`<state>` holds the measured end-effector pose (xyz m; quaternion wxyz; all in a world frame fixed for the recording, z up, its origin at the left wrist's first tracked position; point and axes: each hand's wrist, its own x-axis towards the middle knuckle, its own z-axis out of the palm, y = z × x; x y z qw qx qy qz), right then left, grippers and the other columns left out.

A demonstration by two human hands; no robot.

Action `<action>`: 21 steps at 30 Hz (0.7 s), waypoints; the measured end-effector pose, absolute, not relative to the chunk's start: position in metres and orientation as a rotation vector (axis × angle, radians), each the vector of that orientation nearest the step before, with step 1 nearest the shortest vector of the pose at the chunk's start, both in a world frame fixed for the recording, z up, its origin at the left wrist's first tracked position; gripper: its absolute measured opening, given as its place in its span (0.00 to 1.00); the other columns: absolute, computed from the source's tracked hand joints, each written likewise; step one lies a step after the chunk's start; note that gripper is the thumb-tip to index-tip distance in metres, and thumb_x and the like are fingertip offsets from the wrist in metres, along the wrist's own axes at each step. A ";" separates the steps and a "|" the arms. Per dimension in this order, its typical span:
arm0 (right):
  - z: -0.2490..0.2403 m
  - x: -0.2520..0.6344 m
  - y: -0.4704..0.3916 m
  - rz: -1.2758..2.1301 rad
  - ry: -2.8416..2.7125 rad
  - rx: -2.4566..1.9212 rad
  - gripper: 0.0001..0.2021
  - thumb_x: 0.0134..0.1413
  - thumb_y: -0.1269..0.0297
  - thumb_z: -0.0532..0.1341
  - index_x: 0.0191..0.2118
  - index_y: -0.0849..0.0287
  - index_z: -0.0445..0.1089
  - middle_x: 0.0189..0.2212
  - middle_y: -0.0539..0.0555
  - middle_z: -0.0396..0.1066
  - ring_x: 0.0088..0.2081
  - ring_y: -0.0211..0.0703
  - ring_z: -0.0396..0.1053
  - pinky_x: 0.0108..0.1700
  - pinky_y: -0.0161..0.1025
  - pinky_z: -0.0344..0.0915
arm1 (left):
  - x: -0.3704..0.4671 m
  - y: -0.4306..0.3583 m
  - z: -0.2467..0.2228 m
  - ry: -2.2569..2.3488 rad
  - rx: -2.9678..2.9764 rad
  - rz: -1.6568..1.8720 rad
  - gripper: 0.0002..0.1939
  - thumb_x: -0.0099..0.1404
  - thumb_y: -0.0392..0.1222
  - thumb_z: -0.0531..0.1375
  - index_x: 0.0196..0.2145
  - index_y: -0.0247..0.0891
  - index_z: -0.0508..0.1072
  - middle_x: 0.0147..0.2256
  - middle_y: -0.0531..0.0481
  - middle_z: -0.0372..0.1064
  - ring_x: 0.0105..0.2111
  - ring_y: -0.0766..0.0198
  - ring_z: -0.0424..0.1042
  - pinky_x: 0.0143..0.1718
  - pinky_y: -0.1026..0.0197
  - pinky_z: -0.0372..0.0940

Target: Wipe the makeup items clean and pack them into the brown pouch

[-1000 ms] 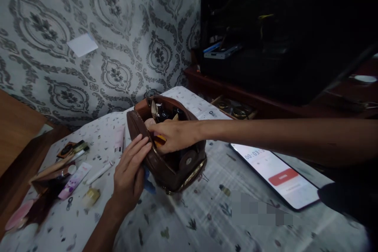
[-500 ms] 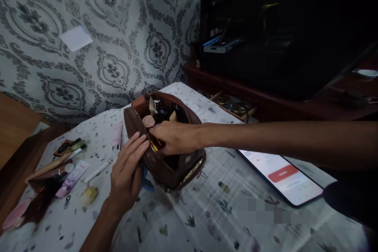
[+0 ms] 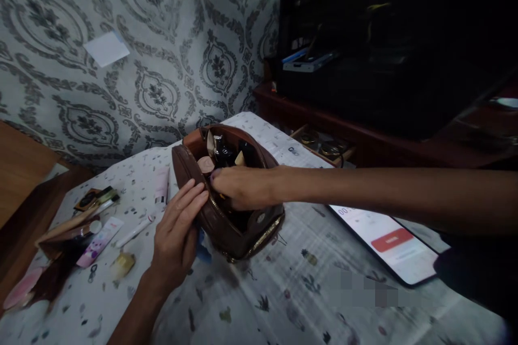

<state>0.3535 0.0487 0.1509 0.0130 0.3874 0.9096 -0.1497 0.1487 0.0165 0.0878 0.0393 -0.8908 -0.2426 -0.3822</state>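
A brown leather-like bag [image 3: 218,226] with a gold zipper lies unzipped on the patterned cloth. My left hand [image 3: 178,232] presses its straight, closed-together fingers on the near left wall of the bag, steadying it by the edge. My right hand [image 3: 243,187] reaches down into the opening with curled fingers; the fingertips and whatever they touch are hidden inside. Beside that hand, a round pinkish item [image 3: 206,164] and a shiny black item [image 3: 223,153] show in the bag. A small bit of yellow is visible under the right fingers. Something blue [image 3: 203,248] lies behind the left hand.
Left on the cloth [image 3: 234,312] lie a pink-and-white tube [image 3: 99,242], a white pen-like stick [image 3: 135,230], a pale tube [image 3: 161,186], a small yellowish item [image 3: 123,265] and several cosmetics. A lit phone [image 3: 388,242] lies under my right forearm. A dark screen [image 3: 364,86] stands behind.
My right hand has shifted slightly within the bag, and less of the yellow item shows beneath it. My left hand keeps its place on the bag wall. The view has moved slightly.
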 end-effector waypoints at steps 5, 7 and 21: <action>0.179 0.380 0.026 -0.514 3.027 1.402 0.13 0.61 0.75 0.54 0.41 0.60 0.76 0.36 0.54 0.76 0.39 0.42 0.72 0.41 0.36 0.65 | 0.149 0.015 0.090 -0.751 -2.726 -1.151 0.28 0.69 0.26 0.50 0.64 0.40 0.60 0.59 0.39 0.66 0.62 0.52 0.62 0.59 0.44 0.65; 0.181 0.391 0.018 -0.447 3.024 1.471 0.14 0.59 0.76 0.55 0.41 0.58 0.77 0.33 0.52 0.76 0.36 0.41 0.72 0.38 0.35 0.64 | 0.149 0.015 0.090 -0.759 -2.727 -1.143 0.28 0.68 0.26 0.49 0.64 0.41 0.60 0.58 0.40 0.66 0.62 0.52 0.62 0.59 0.43 0.65; 0.159 0.373 0.041 -0.530 2.826 1.143 0.09 0.53 0.78 0.59 0.38 0.65 0.74 0.35 0.56 0.74 0.34 0.39 0.70 0.36 0.35 0.64 | 0.149 0.015 0.088 -0.750 -2.771 -1.154 0.28 0.67 0.24 0.49 0.63 0.37 0.61 0.60 0.38 0.65 0.64 0.51 0.59 0.62 0.42 0.61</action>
